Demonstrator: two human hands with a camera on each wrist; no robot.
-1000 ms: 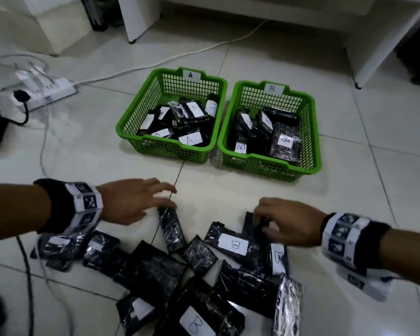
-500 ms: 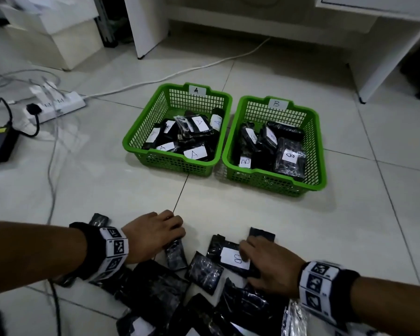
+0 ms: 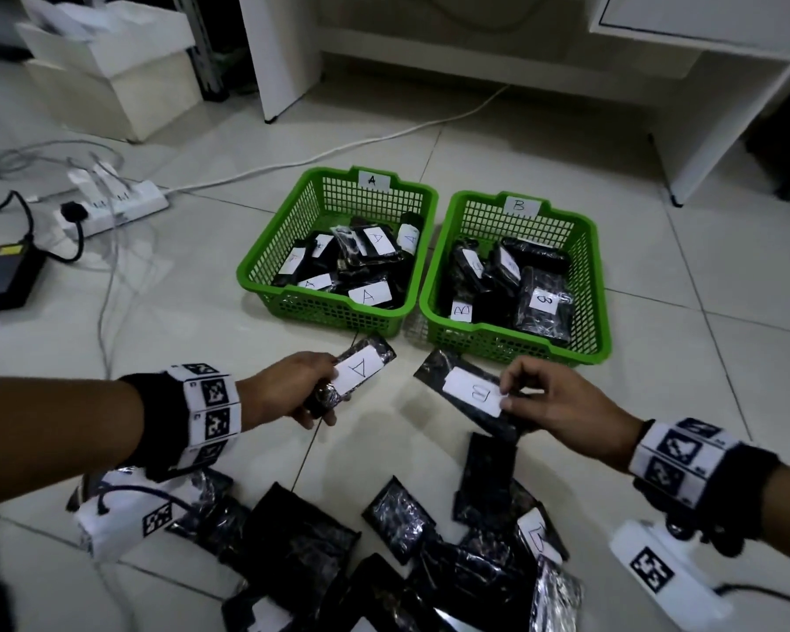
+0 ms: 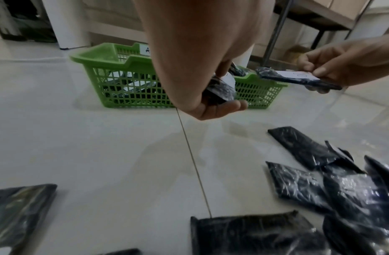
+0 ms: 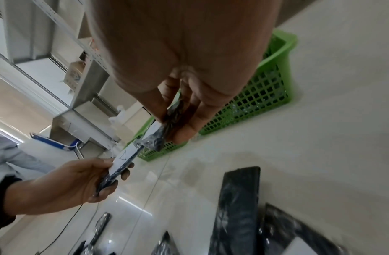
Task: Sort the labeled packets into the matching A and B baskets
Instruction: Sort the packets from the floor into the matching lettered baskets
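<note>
My left hand (image 3: 293,394) grips a black packet with a white label marked A (image 3: 359,369), lifted off the floor just short of the green basket tagged A (image 3: 265,271). My right hand (image 3: 553,403) pinches a black packet labelled B (image 3: 470,392) in front of the green basket tagged B (image 3: 598,285). Both baskets hold several labelled black packets. The left wrist view shows the A packet (image 4: 221,89) in my curled fingers, and the right wrist view shows the B packet (image 5: 165,132) between thumb and fingers. Several loose black packets (image 3: 402,517) lie on the floor near me.
A white power strip (image 3: 115,205) with plugs and trailing cables sits on the tiled floor at the left, beside a black adapter (image 3: 8,275). White furniture legs (image 3: 274,52) and a cardboard box (image 3: 110,79) stand behind the baskets.
Both hands have lifted off the pile, each with a packet taken up, and moved forward toward the baskets. The labels A and B now face up.
</note>
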